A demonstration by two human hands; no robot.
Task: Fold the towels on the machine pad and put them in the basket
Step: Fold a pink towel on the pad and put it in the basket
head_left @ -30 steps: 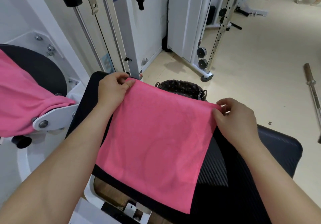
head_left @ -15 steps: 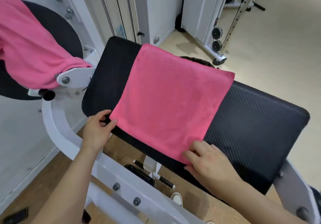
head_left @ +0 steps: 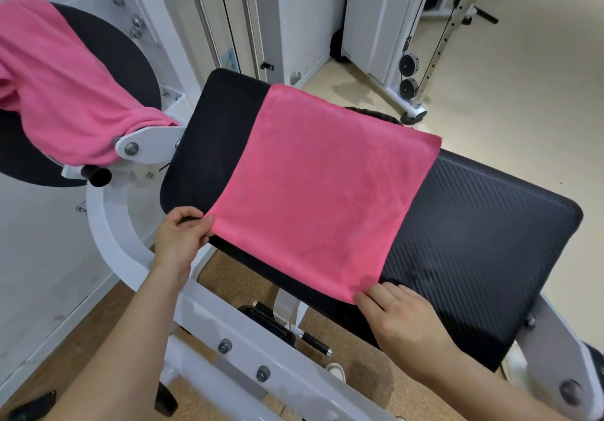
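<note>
A pink towel point(head_left: 322, 188) lies spread flat across the black machine pad point(head_left: 474, 234). My left hand point(head_left: 181, 237) pinches the towel's near left corner between thumb and fingers. At the near right corner my right hand point(head_left: 397, 317) has its fingertips on the towel's edge. A second pink towel point(head_left: 55, 84) hangs bunched over the round black pad point(head_left: 130, 57) at the left. Only a sliver of the dark basket point(head_left: 376, 114) shows behind the towel's far edge.
The white machine frame point(head_left: 228, 339) runs below the pad, with bolts and a black handle. Cable machines and pulleys point(head_left: 408, 75) stand at the back. Beige floor opens to the right. A white shoe toe point(head_left: 335, 370) shows below.
Both hands left the towel's far corners and came to its near corners. The towel now lies flat on the pad. My view tilted down, hiding most of the basket.
</note>
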